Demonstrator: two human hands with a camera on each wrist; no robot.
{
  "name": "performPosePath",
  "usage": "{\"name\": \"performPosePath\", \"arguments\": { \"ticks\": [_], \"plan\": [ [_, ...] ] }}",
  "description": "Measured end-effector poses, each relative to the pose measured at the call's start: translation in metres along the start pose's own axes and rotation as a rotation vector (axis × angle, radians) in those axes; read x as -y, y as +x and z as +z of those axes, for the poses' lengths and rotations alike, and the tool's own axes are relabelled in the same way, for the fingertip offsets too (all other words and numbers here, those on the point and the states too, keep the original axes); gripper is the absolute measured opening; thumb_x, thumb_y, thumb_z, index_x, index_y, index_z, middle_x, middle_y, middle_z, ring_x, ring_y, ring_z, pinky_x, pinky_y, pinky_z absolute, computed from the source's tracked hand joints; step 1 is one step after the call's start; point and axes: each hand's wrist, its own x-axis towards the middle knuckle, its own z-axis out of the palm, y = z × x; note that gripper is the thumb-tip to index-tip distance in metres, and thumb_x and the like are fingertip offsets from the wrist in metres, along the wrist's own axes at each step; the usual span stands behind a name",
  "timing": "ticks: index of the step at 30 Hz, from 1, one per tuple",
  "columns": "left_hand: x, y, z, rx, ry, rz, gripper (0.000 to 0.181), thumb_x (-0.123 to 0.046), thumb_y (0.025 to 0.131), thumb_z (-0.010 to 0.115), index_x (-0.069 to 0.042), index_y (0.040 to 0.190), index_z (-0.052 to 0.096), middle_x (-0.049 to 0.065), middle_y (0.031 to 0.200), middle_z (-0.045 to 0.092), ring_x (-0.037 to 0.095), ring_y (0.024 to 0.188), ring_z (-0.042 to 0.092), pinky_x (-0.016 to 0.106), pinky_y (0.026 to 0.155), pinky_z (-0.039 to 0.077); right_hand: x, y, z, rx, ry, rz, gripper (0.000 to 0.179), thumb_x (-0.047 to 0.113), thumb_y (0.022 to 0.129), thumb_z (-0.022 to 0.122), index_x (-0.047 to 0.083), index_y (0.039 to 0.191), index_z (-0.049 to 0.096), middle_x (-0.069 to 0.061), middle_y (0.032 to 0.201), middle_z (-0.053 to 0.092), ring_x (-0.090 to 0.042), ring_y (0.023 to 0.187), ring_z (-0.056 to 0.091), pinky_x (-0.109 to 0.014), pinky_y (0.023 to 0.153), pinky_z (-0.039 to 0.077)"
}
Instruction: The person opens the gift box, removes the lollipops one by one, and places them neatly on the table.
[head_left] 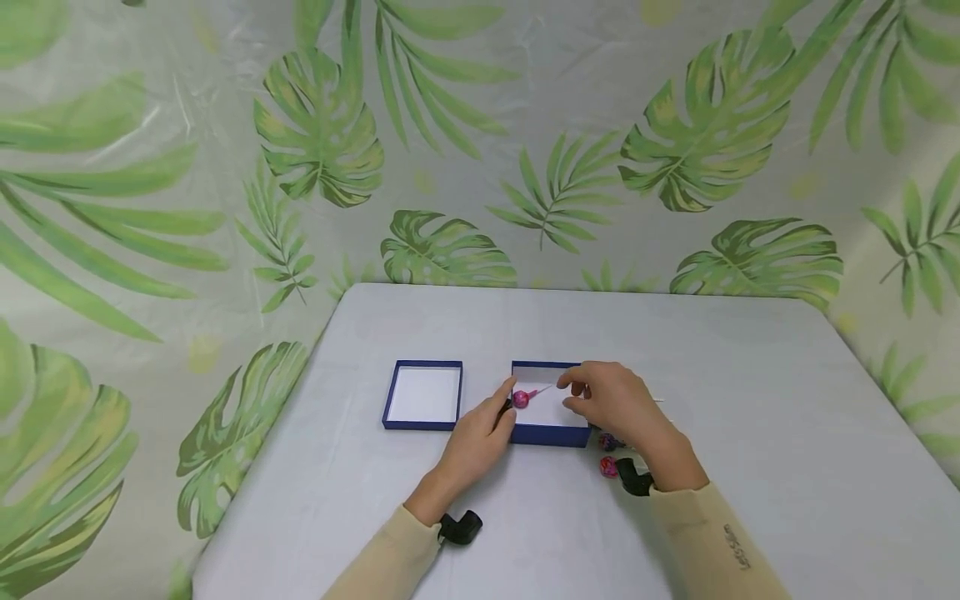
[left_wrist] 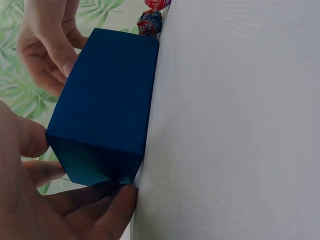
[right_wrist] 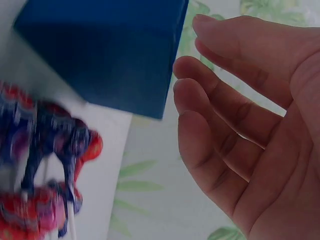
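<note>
A dark blue open box (head_left: 549, 436) with a white inside stands on the table. Inside it lies a lollipop (head_left: 521, 400) with a pink wrapped head, its thin white stick pointing right. My left hand (head_left: 477, 439) rests against the box's left side, its fingers along the outer wall and its thumb by the near corner. Over the box's right part hovers my right hand (head_left: 611, 400), its fingers loosely bent, with nothing between thumb and fingertips in the right wrist view. Beside the box on the right lie several wrapped lollipops (right_wrist: 47, 135), partly hidden by the right hand in the head view.
To the left of the box lies a shallow blue-rimmed lid (head_left: 423, 427) with its white inside up. Everything rests on a table (head_left: 750, 375) with a white cover. Behind it hangs a leaf-patterned sheet (head_left: 450, 167). Black wrist cameras (head_left: 461, 528) sit on both wrists.
</note>
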Motion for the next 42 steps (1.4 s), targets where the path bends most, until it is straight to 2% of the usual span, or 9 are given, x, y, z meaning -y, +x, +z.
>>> {"name": "performPosePath", "arguments": {
  "ticks": [8,13,19,21,27,33,42],
  "plan": [
    [0.001,0.001,0.000,0.006,-0.001,0.004,0.053,-0.034,0.107,0.042,-0.024,0.159,0.035,-0.001,0.152,0.047,0.014,0.139,0.043,0.039,0.112,0.039,0.012,0.014,0.014,0.026,0.024,-0.031,0.024,0.020,0.085,0.081,0.017,0.109,0.077,0.007,0.086,0.065,-0.012,0.071,0.056,-0.030,0.062,0.049],
    [0.001,0.001,0.000,-0.001,-0.001,0.015,0.053,-0.034,0.107,0.043,-0.022,0.158,0.035,0.000,0.150,0.050,0.014,0.135,0.047,0.040,0.110,0.042,0.012,0.023,0.021,0.037,0.030,-0.056,0.025,0.018,0.086,0.080,0.017,0.111,0.077,0.003,0.093,0.070,-0.011,0.072,0.057,-0.032,0.064,0.050],
    [0.000,-0.001,0.000,-0.001,-0.001,0.014,0.053,-0.033,0.107,0.043,-0.021,0.158,0.036,0.003,0.141,0.058,0.012,0.114,0.058,0.041,0.102,0.049,0.009,0.033,0.036,0.053,0.022,-0.060,0.026,0.018,0.085,0.080,0.020,0.111,0.077,0.003,0.100,0.072,-0.014,0.083,0.064,-0.038,0.073,0.054],
    [-0.001,-0.001,-0.001,-0.002,-0.001,0.015,0.053,-0.033,0.107,0.043,-0.022,0.158,0.036,0.003,0.141,0.058,0.013,0.114,0.058,0.041,0.102,0.049,0.009,0.035,0.040,0.051,0.016,-0.058,0.027,0.017,0.084,0.080,0.020,0.111,0.077,0.002,0.103,0.072,-0.017,0.089,0.066,-0.040,0.076,0.054],
    [-0.002,0.000,-0.002,-0.007,-0.012,0.036,0.052,-0.030,0.107,0.044,-0.021,0.158,0.036,0.004,0.146,0.054,0.017,0.130,0.053,0.042,0.106,0.046,0.008,0.040,0.048,0.049,-0.011,-0.040,0.033,0.017,0.083,0.078,0.021,0.116,0.076,0.001,0.109,0.073,-0.020,0.096,0.067,-0.044,0.080,0.055],
    [-0.002,0.000,-0.001,0.002,-0.010,0.026,0.053,-0.031,0.107,0.044,-0.022,0.158,0.035,0.006,0.145,0.055,0.014,0.126,0.055,0.040,0.104,0.047,0.008,0.041,0.054,0.046,-0.040,-0.038,0.033,0.019,0.082,0.080,0.023,0.114,0.076,0.005,0.101,0.073,-0.014,0.087,0.065,-0.040,0.075,0.055],
    [-0.001,-0.001,-0.002,-0.005,-0.002,0.030,0.052,-0.029,0.107,0.044,-0.022,0.158,0.035,0.002,0.148,0.052,0.017,0.133,0.050,0.041,0.107,0.045,0.010,0.043,0.057,0.073,-0.086,-0.054,0.028,0.028,0.082,0.084,0.024,0.109,0.078,0.012,0.078,0.065,-0.007,0.068,0.056,-0.030,0.061,0.048]
  ]
}}
